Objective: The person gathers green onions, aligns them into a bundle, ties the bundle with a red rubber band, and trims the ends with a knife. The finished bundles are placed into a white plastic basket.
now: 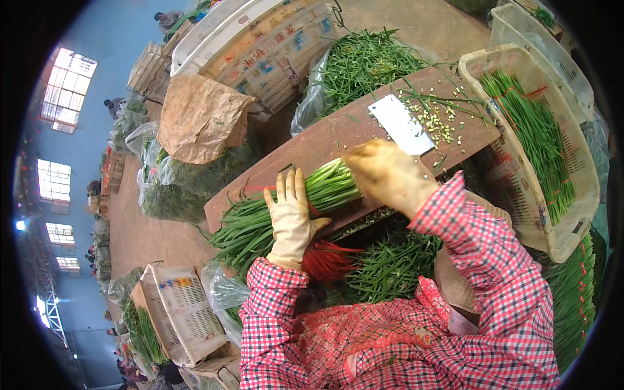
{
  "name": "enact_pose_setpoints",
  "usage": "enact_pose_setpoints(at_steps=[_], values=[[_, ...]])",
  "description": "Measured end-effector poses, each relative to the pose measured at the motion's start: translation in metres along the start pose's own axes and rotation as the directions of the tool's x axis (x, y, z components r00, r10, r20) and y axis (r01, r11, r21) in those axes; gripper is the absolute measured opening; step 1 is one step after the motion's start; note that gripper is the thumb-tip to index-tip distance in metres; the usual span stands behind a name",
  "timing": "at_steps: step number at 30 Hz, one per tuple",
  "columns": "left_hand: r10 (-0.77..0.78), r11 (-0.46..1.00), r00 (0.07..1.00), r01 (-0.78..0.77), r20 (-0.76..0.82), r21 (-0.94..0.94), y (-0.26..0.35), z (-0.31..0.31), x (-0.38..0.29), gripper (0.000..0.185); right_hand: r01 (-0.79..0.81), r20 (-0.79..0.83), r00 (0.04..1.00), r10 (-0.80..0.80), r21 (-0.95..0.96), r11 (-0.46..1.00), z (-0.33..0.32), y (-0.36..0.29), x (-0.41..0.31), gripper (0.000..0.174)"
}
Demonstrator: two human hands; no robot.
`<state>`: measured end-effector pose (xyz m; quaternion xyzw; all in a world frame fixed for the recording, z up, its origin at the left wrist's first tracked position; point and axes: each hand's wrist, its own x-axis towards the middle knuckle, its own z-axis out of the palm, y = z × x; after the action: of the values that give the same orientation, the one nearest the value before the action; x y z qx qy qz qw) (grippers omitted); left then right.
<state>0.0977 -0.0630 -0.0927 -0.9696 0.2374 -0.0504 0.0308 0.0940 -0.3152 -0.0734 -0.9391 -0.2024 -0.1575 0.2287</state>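
A bundle of green garlic chives (329, 187) with a red tie lies across a reddish-brown board (312, 146). My left hand (292, 214), in a pale rubber glove, rests flat on the bundle with its fingers spread. At the pale cut ends is my right hand (390, 175), gloved too and blurred; whether its fingers grip the stalks cannot be told. Just beyond it a cleaver (402, 124) lies flat on the board, its handle partly hidden by that hand. Small cut stalk ends (438, 124) are scattered beside the blade. Red ties (329, 261) hang below the board near my left wrist.
A plastic crate (551, 102) holding tied chives stands right of the board. Beyond the board are a bag of loose green trimmings (365, 63) and stacked crates (273, 53). Brown paper (200, 117) covers bagged greens at left. More trimmings (395, 265) lie near my lap.
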Motion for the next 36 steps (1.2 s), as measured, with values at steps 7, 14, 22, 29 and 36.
enact_pose_setpoints(at_steps=[7, 14, 22, 29, 36], values=[[-0.028, 0.996, 0.996, 0.035, 0.080, -0.085, -0.015, 0.009, 0.008, 0.117, -0.267, 0.398, 0.850, 0.345, -0.239, 0.933, 0.024, 0.031, -0.010, 0.023], [0.061, 0.894, 0.971, 0.050, 0.231, -0.446, -0.018, -0.048, 0.004, 0.096, -0.099, -0.020, 0.994, 0.110, 0.299, 0.949, -0.044, 0.052, -0.026, 0.030], [0.285, 0.250, 0.909, 0.236, 0.305, -0.939, 0.037, -0.122, -0.045, 0.092, -0.045, 0.248, 0.954, -0.171, 0.680, 0.732, -0.109, -0.020, -0.007, 0.023], [0.409, 0.012, 0.884, 0.244, 0.228, -0.970, 0.072, -0.146, -0.080, 0.094, -0.121, 0.065, 0.927, 0.369, 0.984, 0.131, -0.160, -0.060, -0.038, 0.011], [0.532, -0.174, 0.810, 0.389, 0.246, -0.905, 0.092, -0.156, -0.104, 0.090, -0.083, 0.328, 0.910, -0.253, 0.742, 0.666, -0.204, -0.076, -0.045, 0.028]])
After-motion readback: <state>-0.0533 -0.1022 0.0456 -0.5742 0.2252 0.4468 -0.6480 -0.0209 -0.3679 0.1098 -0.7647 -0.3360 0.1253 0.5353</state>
